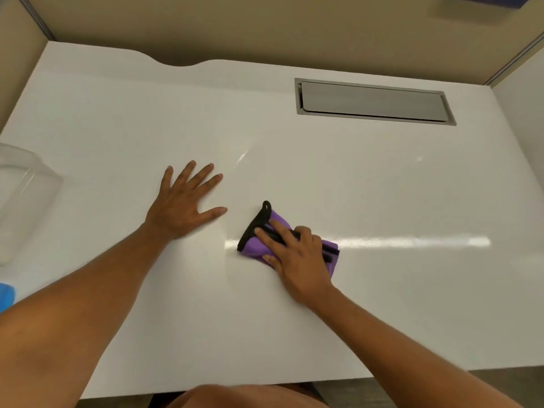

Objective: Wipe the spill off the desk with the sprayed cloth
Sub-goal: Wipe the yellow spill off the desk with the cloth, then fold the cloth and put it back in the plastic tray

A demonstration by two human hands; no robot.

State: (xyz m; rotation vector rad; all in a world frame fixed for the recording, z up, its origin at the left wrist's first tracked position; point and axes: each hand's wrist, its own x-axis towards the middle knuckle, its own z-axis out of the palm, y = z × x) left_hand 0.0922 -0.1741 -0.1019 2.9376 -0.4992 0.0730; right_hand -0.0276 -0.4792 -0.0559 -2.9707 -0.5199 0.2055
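Observation:
A folded purple cloth (pixel 255 242) with black edging lies on the white desk (pixel 382 184), a little right of the middle. My right hand (pixel 297 257) presses flat on top of it, fingers spread over the cloth and curled at its far edge. My left hand (pixel 185 201) rests palm down on the bare desk to the cloth's left, fingers apart, holding nothing. No spill stands out on the glossy surface; only light reflections show.
A grey cable-port flap (pixel 372 101) is set into the desk at the back right. A clear plastic container (pixel 23 184) sits at the left edge, with something blue (pixel 6 294) below it. Beige partition walls (pixel 235 25) enclose the desk.

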